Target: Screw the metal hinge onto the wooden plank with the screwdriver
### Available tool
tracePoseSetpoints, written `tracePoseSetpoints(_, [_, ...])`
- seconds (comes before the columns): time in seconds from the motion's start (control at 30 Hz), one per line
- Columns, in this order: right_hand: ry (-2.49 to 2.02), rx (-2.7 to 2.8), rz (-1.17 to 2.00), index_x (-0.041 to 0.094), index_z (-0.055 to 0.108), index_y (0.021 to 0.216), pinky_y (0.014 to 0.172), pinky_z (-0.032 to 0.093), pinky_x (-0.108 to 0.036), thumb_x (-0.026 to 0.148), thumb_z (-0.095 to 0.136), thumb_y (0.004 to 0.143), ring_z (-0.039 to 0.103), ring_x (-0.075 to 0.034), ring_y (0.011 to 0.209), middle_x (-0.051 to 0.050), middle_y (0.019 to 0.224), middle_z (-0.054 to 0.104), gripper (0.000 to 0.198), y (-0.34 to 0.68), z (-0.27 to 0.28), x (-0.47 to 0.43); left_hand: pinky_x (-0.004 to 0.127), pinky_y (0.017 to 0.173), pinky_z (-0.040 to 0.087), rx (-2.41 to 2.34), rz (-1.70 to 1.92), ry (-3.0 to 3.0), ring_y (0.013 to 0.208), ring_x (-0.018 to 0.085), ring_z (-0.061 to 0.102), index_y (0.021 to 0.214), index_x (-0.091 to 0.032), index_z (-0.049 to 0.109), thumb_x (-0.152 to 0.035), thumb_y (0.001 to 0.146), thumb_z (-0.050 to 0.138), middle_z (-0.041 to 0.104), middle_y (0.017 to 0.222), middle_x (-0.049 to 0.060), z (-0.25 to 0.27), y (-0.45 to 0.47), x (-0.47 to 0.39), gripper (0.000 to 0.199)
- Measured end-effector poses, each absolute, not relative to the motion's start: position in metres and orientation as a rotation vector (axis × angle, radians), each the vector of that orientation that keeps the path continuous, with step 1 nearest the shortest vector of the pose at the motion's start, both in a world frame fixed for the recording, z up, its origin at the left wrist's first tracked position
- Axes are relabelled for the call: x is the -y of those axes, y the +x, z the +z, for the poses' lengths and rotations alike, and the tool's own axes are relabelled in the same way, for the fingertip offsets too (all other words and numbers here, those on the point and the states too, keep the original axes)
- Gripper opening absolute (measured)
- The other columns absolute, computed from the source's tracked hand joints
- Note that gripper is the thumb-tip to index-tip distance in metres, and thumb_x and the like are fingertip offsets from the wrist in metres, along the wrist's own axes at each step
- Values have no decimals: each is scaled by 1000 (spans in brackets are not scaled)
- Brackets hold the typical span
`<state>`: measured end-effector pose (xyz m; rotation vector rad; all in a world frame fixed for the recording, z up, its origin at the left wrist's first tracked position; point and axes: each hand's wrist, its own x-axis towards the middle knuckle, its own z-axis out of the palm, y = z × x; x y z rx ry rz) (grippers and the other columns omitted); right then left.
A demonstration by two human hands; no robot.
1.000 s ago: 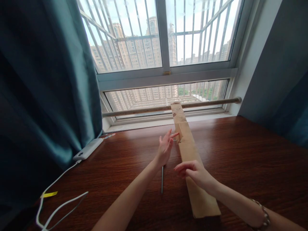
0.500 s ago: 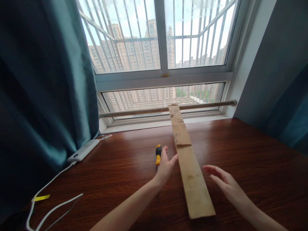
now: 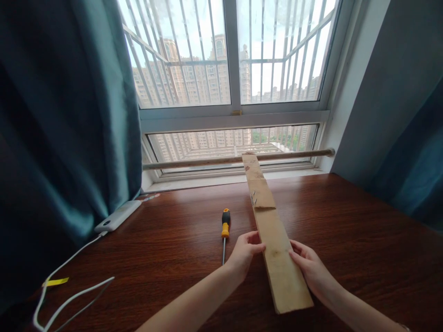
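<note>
Left hand and right hand are closed on opposite edges of a long, flat, tan board.
It is seen right of the yellow-and-black screwdriver; probably stiff and light, it is best held so, clear of the thin silvery pins.

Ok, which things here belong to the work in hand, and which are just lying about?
In the work:
wooden board, held at its edges by the left grip and right grip
small metal pieces at the board's left edge, probably
screwdriver, probably, lying near the left grip

Apparently just lying about:
white device
its white cable
yellow strip
</note>
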<state>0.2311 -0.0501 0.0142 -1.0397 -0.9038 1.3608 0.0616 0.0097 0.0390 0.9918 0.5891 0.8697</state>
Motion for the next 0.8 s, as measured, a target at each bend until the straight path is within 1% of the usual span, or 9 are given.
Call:
tracePoseSetpoints(0.13, [-1092,878,1389,19,65,103,74,51,-38,40,68,65,63,-28,89,-11,103,66,44,261,31,62,38,92,40,-585,850,1018,95,27,60,91,-10,69,-21,55,74,68,96,13,48,91,-9,38])
tracePoseSetpoints(0.27, [-1179,842,1353,19,64,105,70,52,-39,39,69,63,65,-29,82,-11,98,68,47,313,29,70,39,90,40,-563,822,1005,91,26,61,87,-10,70,-22,49,77,69,94,12,47,141,-11,40])
tracePoseSetpoints(0.37, [-1253,804,1300,19,66,102,69,53,-40,36,71,60,66,-30,79,-12,93,69,46,362,23,76,39,88,41,-552,773,928,86,26,62,85,-9,71,-17,41,79,69,89,12,40,188,-12,45])
tracePoseSetpoints(0.5, [-1353,755,1243,21,67,100,65,54,-39,34,72,58,66,-31,79,-13,96,69,44,425,21,82,40,88,41,-616,767,845,85,26,62,82,-9,71,-10,33,79,69,86,11,27,254,-14,50])
tracePoseSetpoints(0.57, [-1398,753,1221,22,67,99,64,54,-38,33,72,57,66,-32,80,-14,97,68,44,449,22,83,40,88,42,-591,754,819,84,25,62,82,-9,71,-7,32,79,69,84,11,23,282,-16,50])
tracePoseSetpoints(0.7, [-1443,772,1174,20,68,97,66,54,-40,34,72,54,66,-33,81,-14,96,68,45,479,23,83,42,87,43,-631,741,808,82,26,62,74,-8,70,-5,32,80,68,79,10,23,317,-20,43])
tracePoseSetpoints(0.8, [-1417,768,1177,21,69,95,70,54,-41,34,72,55,65,-33,84,-13,98,68,42,488,24,82,43,85,44,-689,736,811,84,28,62,71,-9,68,-6,30,81,67,80,10,26,327,-20,43])
